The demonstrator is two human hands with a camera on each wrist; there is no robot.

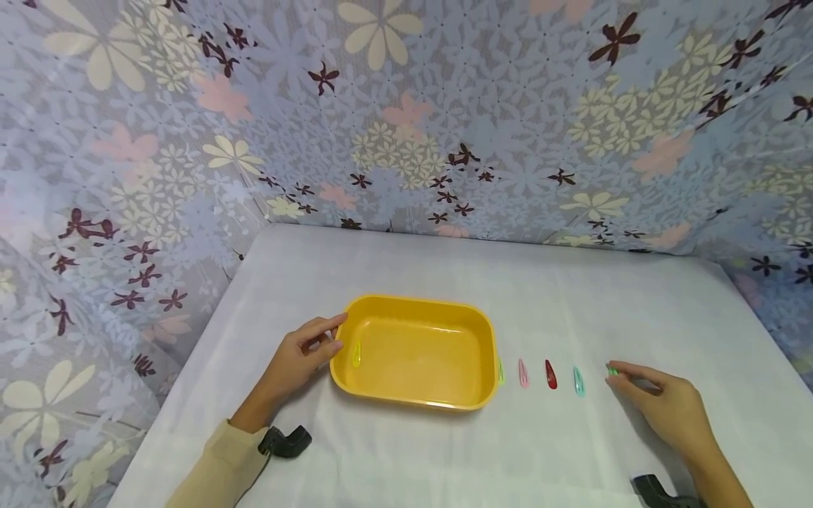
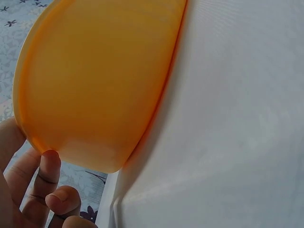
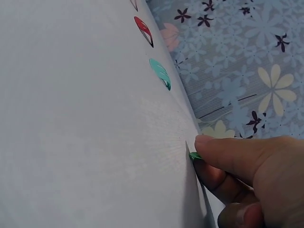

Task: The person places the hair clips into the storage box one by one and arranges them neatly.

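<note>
At its left end, the yellow plastic tray (image 1: 413, 404) is gripped at the rim by my left hand (image 1: 305, 353). In the left wrist view, the fingertips meet the tray's edge (image 2: 95, 85). One yellow snap hair clip (image 1: 357, 354) lies inside the tray, near that end. My right hand (image 1: 667, 406) pinches a small green hair clip (image 1: 612, 371) between thumb and fingertips, and most of the clip is hidden by them. Left of this hand, a teal hair clip (image 1: 579, 381), a red one (image 1: 550, 375) and a pink one (image 1: 524, 373) lie in a row.
A lime-green hair clip (image 1: 500, 372) lies right against the tray's right side, partly hidden by it. White cloth (image 1: 444, 458) covers the table, and a flowered curtain (image 1: 406, 127) hangs behind it. Black wrist mounts (image 1: 286, 442) show on both arms.
</note>
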